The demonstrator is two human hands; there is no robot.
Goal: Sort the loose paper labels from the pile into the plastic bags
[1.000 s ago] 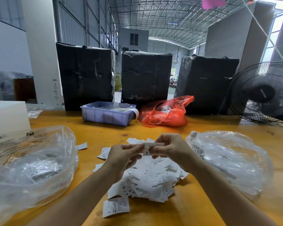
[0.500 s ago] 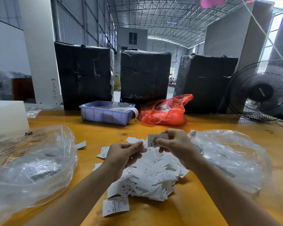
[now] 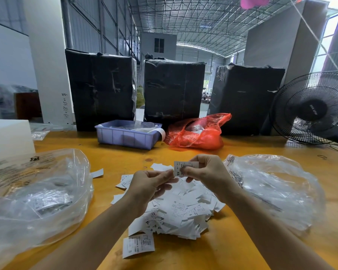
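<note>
Pinching an XS label [image 3: 184, 168] above the pile [image 3: 180, 209], right hand [image 3: 207, 173] curled tight; left hand [image 3: 150, 187] beside it, loosely curled, fingertips near the label.

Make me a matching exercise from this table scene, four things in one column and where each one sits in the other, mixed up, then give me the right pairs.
Things:
1. purple tray
2. red bag
3. fan
4. held label

Places:
A. pinched in the right hand above the pile
B. far right edge of the table
C. in front of the gap between the left and middle black bundles
D. just right of the purple tray

Pairs: 1-C, 2-D, 3-B, 4-A
</note>
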